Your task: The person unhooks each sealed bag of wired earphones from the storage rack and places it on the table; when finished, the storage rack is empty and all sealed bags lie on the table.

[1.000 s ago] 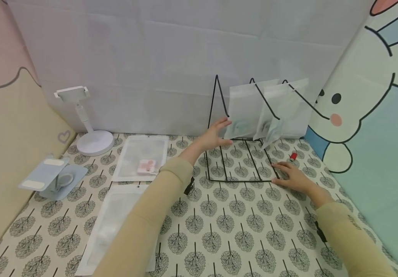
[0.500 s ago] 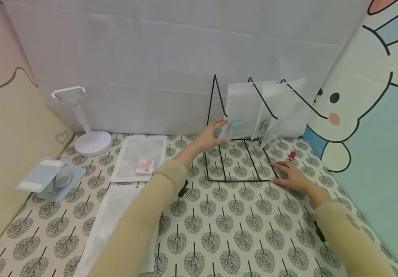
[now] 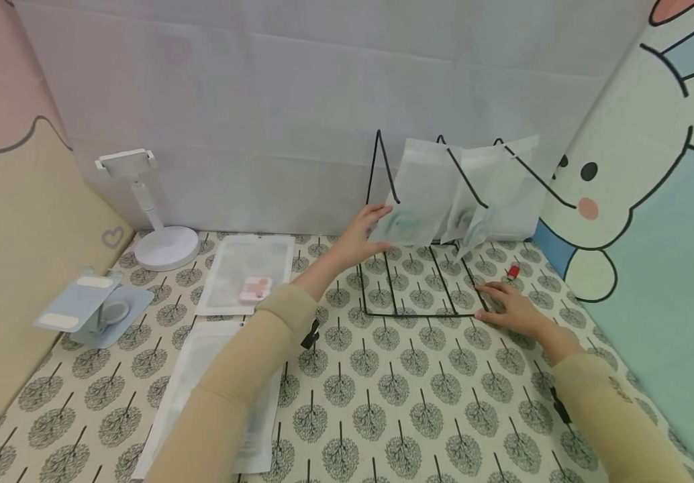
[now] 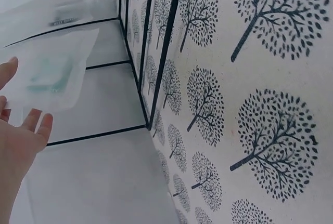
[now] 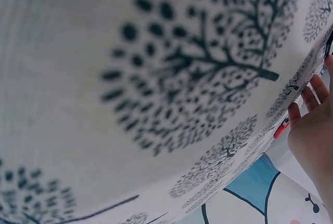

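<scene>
Everything here reads off the black wire rack [image 3: 419, 315]: the pale pouch [image 3: 422, 181] stands toward its left end, in the head view between its left and middle dividers, with teal contents [image 3: 404, 223] low down. The left hand [image 3: 356, 240], by the rack's left end, pinches the pouch's lower left edge between thumb and fingers. From that hand the pouch lies up and rightward, long axis near upright, top leaning toward the rack's right end. The right hand [image 3: 513, 312] is farther off, fingers apart at the rack's front right corner (how firmly they touch I cannot tell).
</scene>
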A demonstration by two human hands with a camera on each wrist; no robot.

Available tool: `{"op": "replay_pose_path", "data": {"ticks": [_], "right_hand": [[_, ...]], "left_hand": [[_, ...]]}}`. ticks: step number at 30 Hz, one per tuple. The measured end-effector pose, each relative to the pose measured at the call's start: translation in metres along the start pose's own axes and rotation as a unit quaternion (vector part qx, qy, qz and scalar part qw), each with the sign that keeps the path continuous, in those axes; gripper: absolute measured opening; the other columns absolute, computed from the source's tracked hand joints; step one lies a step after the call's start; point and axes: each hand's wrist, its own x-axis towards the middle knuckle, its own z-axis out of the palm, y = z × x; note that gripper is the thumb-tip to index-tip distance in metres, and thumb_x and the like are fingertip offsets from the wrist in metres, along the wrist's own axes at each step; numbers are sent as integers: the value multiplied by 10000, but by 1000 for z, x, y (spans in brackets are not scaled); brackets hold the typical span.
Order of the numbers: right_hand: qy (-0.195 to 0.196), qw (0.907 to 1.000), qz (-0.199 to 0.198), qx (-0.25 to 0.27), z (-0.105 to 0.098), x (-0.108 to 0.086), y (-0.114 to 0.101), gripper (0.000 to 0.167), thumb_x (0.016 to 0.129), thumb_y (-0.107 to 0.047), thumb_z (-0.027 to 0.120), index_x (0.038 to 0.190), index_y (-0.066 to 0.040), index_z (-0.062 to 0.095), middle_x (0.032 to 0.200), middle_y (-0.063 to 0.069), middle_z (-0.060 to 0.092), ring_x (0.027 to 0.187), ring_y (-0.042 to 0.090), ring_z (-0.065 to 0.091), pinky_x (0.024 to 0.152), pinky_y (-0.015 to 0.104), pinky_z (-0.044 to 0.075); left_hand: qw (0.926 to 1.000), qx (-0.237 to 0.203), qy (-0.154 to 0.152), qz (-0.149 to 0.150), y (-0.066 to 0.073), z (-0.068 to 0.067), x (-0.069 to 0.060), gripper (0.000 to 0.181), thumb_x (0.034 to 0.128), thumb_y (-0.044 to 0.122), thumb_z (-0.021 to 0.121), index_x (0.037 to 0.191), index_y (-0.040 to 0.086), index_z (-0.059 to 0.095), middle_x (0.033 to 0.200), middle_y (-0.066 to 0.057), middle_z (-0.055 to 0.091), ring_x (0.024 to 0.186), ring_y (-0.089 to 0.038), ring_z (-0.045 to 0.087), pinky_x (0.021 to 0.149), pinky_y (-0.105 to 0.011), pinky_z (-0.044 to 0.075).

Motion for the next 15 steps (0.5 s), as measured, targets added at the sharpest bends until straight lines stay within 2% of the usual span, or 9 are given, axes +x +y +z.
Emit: {"op": "replay_pose_path", "data": {"ticks": [4,7,12,15], "right_hand": [[35,10000,-32,16,1,-1,0,717,865,-422,657,1411,-32,404,1402,277,343,1245,521,329,946,692,321],[99,9999,-67,34,2,-1,1,711,863,-412,662,1408,-33,409,1398,273,347,1240,520,336,941,692,325],[58,10000,-8,30,2,0,2,722,862,-432,656,1414,-40,403,1407,270,336,1246,526,325,940,699,318],[6,10000,81,23,2,1,2,732,863,-447,649,1421,-48,396,1419,265,323,1260,523,311,951,701,307]], "left_hand": [[9998,11,114,133,1,-4,-6,748,838,74,687,1479,121,305,1548,-105,203,1381,-300,295,1111,-323,315],[9992,216,187,286,2,-7,-11,742,840,77,686,1478,126,310,1546,-108,209,1383,-296,292,1110,-329,319],[9950,679,269,685,3,-11,-17,765,835,90,696,1486,142,298,1537,-93,225,1398,-286,264,1119,-383,303],[9923,774,329,909,4,-13,-21,790,820,80,710,1488,153,295,1530,-75,234,1401,-277,257,1104,-389,329]]}}
